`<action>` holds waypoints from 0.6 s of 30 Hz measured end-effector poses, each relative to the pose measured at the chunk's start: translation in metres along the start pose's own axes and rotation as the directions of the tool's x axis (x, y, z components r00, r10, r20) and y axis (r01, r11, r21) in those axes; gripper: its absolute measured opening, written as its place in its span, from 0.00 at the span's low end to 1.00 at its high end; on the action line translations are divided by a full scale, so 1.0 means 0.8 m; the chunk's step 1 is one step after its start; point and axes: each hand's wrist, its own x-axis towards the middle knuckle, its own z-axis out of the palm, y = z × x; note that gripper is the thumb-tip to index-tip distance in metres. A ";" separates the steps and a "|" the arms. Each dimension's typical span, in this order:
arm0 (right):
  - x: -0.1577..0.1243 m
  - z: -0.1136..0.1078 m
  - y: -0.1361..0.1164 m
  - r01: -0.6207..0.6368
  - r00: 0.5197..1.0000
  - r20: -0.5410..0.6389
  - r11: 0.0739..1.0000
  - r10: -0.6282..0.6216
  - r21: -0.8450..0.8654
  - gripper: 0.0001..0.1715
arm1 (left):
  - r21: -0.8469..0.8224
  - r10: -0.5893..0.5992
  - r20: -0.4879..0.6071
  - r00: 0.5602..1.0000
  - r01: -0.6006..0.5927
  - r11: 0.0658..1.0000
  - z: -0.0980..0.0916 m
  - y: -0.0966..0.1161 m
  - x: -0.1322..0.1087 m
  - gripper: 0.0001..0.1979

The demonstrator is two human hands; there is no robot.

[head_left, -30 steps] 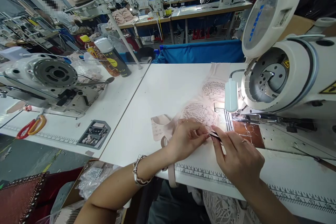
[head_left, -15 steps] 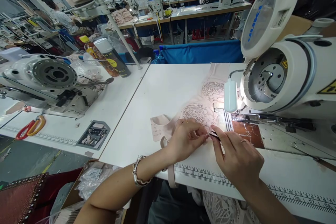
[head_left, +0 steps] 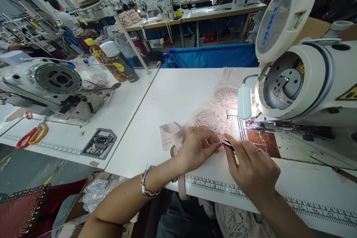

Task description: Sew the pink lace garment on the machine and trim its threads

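Note:
A pale pink lace bra [head_left: 206,117] lies on the white table beside the sewing machine, its cups spread and a hook-and-eye band [head_left: 168,139] at the left end. My left hand [head_left: 198,148] is closed, thumb and fingertips pinching the bra's lower edge. Close against it, my right hand [head_left: 249,163] grips slim dark tweezers [head_left: 229,145] between thumb and fingers. Their tips meet the fabric at the left fingertips; the exact contact is too small to make out. A pink strap [head_left: 182,187] hangs over the table's front edge.
The sewing machine [head_left: 301,81] stands at right with its round cover raised and a small lamp [head_left: 244,102] lit. Another machine [head_left: 52,85], orange-handled scissors [head_left: 39,134] and spray cans [head_left: 119,61] are at left. A printed ruler [head_left: 212,184] runs along the front edge.

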 end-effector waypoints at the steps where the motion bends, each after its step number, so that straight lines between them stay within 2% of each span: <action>1: 0.000 0.000 0.000 0.004 1.000 -0.001 1.000 -0.004 -0.001 0.15 | 0.002 0.006 0.002 1.000 -0.006 1.000 0.000 0.000 0.000 0.07; 6: 0.001 -0.002 0.000 -0.001 1.000 -0.001 1.000 0.001 -0.001 0.16 | 0.026 0.025 0.008 1.000 -0.025 0.999 0.000 -0.002 0.000 0.07; 11: -0.002 0.001 -0.002 -0.055 0.998 0.024 0.996 0.053 0.065 0.10 | 0.004 0.015 0.024 1.000 -0.015 1.000 0.000 -0.001 0.000 0.07; 15: -0.003 0.000 -0.004 -0.188 0.981 0.092 0.944 0.170 0.271 0.10 | -0.009 0.008 0.054 0.999 -0.008 1.000 0.001 -0.002 -0.002 0.07; 18: -0.002 -0.004 -0.001 -0.359 0.932 0.129 0.825 0.338 0.436 0.10 | 0.012 -0.012 0.091 0.996 0.011 1.000 0.003 -0.002 -0.002 0.08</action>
